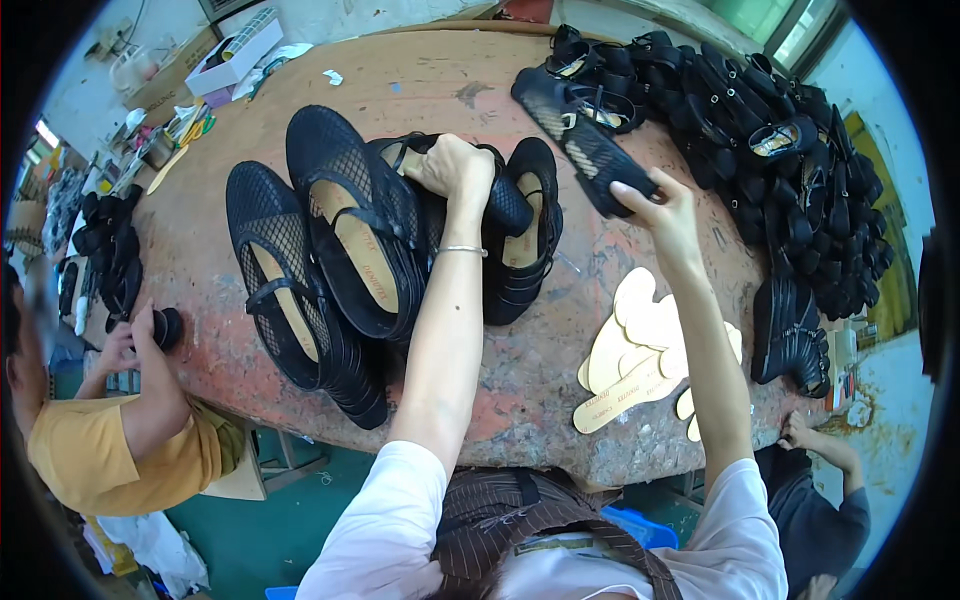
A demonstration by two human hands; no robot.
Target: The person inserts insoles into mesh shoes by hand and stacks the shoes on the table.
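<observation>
My left hand is closed on a black heeled shoe, which lies among other shoes in the middle of the table. Its block heel points out beside my wrist, and my fingers hide part of it. My right hand pinches one end of a black mesh shoe with a small buckle, held above the table at the right. To the left of my left forearm stand two mesh strap shoes, a nearer one and an outer one. Another black shoe stands just right of my left hand.
Beige insoles lie in a loose pile below my right hand. A large heap of black shoes covers the right side of the worn table. One person sits at the left; another person's arm shows at the right.
</observation>
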